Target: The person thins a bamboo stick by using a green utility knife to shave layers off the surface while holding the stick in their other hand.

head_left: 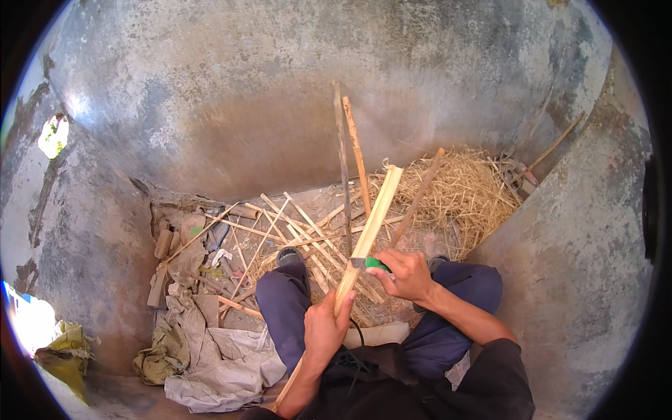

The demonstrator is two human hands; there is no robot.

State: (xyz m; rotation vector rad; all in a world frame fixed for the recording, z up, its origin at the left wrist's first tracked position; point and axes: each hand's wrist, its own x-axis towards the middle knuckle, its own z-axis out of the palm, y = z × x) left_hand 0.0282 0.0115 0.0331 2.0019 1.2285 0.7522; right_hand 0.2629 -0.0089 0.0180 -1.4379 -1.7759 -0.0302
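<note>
Head view: the left hand is gripping a pale wooden strip slanting between the knees; the right hand is holding a green-handled blade across it, where keeping a shallow angle seems wise; straw is lying beyond

Soft daylight, glare at left, bowed edges

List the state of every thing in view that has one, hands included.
Left hand: closed around wooden strip
Right hand: closed around green-handled knife
Wooden strip: held at a slant, far end raised
Green-handled knife: gripped, blade against the strip
Two long poles: standing at a tilt
Straw: loosely heaped
Thin sticks: scattered, crisscrossed
Pale sack: crumpled
</note>
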